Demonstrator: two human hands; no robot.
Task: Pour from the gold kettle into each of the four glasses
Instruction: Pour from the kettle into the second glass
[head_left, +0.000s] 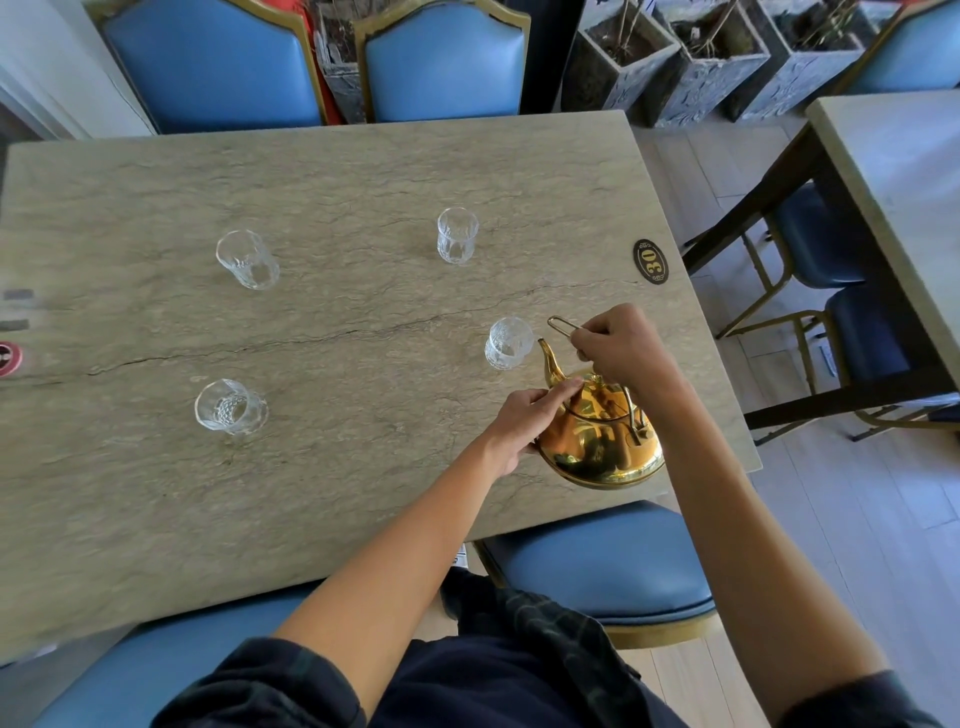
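Observation:
The gold kettle (597, 441) stands on the stone-look table (337, 208) near its right front corner, spout pointing toward the nearest glass (508, 344). My right hand (621, 345) is closed around the kettle's wire handle above the lid. My left hand (524, 421) rests against the kettle's left side, fingers on the lid rim. Three more clear glasses stand apart: far right (457, 235), far left (248, 260), near left (230, 407). All look empty.
An oval number plaque (650, 261) lies near the table's right edge. Blue padded chairs stand behind the table (441, 62) and in front of it (602, 561). A second table (893, 156) and stone planters (717, 57) are on the right.

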